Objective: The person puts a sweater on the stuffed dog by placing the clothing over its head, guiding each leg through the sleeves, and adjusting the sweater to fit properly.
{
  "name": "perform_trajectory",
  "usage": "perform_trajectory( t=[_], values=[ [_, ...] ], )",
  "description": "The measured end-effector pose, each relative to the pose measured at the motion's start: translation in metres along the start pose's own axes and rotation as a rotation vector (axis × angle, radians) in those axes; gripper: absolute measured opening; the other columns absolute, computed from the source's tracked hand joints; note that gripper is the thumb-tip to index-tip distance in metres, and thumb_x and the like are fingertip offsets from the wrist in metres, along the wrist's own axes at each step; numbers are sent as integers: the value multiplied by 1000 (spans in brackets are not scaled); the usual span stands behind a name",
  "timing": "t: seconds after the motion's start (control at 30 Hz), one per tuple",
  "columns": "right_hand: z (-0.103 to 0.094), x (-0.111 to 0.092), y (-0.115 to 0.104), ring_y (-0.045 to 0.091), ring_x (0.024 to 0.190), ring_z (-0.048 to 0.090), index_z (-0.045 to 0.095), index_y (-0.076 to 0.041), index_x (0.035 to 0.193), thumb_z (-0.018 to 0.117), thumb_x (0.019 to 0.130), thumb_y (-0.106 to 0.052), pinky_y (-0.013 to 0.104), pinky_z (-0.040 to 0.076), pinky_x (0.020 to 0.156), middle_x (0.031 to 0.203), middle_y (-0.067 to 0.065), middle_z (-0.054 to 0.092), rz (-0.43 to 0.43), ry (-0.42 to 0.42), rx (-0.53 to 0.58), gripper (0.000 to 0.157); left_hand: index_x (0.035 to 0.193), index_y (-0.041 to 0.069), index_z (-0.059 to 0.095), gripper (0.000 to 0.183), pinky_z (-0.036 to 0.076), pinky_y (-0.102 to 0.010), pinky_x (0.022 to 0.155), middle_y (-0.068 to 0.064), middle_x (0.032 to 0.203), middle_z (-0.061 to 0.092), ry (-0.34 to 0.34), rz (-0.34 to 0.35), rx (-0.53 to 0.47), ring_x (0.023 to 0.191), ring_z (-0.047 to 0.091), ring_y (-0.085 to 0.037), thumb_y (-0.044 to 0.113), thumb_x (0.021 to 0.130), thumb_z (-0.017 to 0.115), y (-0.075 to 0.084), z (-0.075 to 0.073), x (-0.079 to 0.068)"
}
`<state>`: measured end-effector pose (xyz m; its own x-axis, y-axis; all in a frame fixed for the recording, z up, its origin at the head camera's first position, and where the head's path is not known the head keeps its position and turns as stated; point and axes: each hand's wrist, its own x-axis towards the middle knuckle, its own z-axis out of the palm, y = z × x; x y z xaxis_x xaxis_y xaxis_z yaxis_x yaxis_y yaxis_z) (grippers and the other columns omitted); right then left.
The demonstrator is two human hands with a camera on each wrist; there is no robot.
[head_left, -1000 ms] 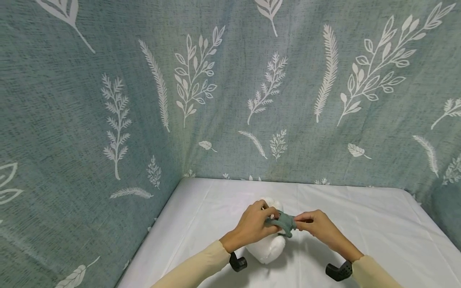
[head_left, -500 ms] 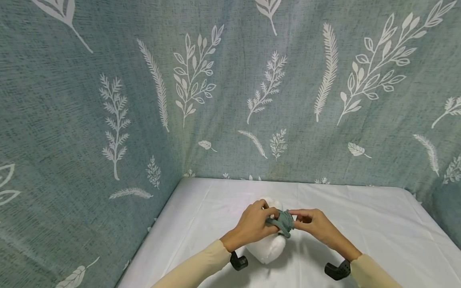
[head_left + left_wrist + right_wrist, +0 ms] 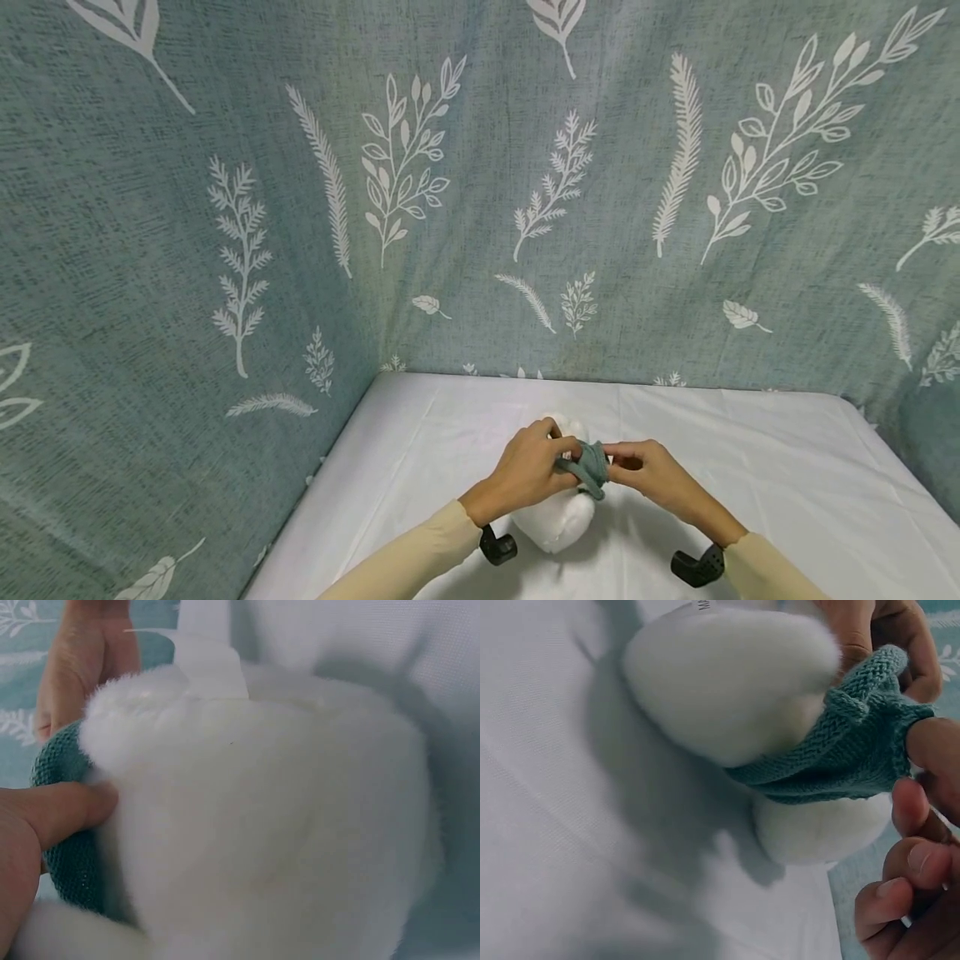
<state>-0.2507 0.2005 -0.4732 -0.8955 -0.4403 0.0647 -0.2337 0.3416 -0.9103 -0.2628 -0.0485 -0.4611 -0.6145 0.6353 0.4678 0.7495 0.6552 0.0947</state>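
Where the soft toy [image 3: 555,525] lies: on the white sheet [image 3: 420,442], between the two hands; its plush is white, with rounded parts showing above and below the left hand.
Left hand [image 3: 528,468]: it holds the toy from the left side, with fingers bent over it; in the left wrist view, the thumb crosses the green knit [image 3: 591,468] and its tip touches the white plush.
Right hand [image 3: 651,473]: it pinches the outer edge of the green knit, at the side turned away from the left hand; in the right wrist view, its other fingers are curled.
Green knit: it is wrinkled and lies against the toy; how far it goes around, I cannot tell.
Tag [image 3: 217,671]: it is white and sticks out from the toy.
Sleeves [image 3: 408,546]: both are cream, and a black device [image 3: 497,547] sits at each wrist.
Curtain [image 3: 465,192]: it is blue-green, printed with white leaves and twigs, and stands behind the sheet and along its sides.
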Motion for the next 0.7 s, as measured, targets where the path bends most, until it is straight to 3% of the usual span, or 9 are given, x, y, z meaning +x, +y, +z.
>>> perform_trajectory(
  t=[0.13, 0.23, 0.37, 0.47, 0.57, 0.7],
  values=[
    [0, 3, -1, 26, 77, 61, 66, -2, 135, 69, 101, -28, 34, 52, 67, 89, 10, 67, -6, -13, -52, 43, 99, 27, 75, 22, 35, -17, 63, 4, 93, 58, -22, 1, 7, 76, 48, -7, 41, 85, 85, 1, -1, 1],
    [0, 3, -2, 18, 68, 57, 72, -6, 125, 69, 101, -28, 29, 49, 62, 79, 4, 64, -27, 2, -133, 32, 100, 27, 74, 22, 36, -17, 64, 4, 95, 58, -48, -5, -17, 77, 48, -6, 38, 85, 85, 1, -2, 2],
    [-2, 1, -6, 10, 62, 52, 75, -14, 106, 70, 98, -27, 28, 46, 58, 72, -2, 60, -49, 17, -227, 16, 104, 26, 73, 24, 38, -17, 66, 5, 100, 57, -135, -28, -139, 79, 47, -4, 37, 85, 84, -3, -8, 3],
    [-3, -1, -8, 9, 61, 52, 74, -15, 99, 70, 97, -24, 29, 45, 58, 71, -3, 59, -56, 9, -240, 10, 107, 24, 74, 31, 41, -17, 67, 8, 100, 55, -210, -41, -257, 80, 47, -3, 46, 87, 82, -6, -15, 6],
    [-2, -2, -8, 10, 61, 52, 74, -13, 101, 69, 98, -23, 29, 45, 59, 72, -1, 59, -44, 5, -218, 12, 110, 21, 76, 37, 43, -17, 70, 10, 99, 56, -242, -49, -314, 82, 48, -2, 54, 92, 74, -6, -18, 9],
    [0, -1, -8, 12, 64, 54, 75, -9, 110, 69, 98, -24, 29, 46, 61, 75, 2, 62, -17, 7, -184, 20, 104, 19, 77, 28, 43, -15, 69, 10, 98, 57, -228, -73, -289, 82, 48, -1, 45, 95, 74, -2, -17, 11]
  ],
)
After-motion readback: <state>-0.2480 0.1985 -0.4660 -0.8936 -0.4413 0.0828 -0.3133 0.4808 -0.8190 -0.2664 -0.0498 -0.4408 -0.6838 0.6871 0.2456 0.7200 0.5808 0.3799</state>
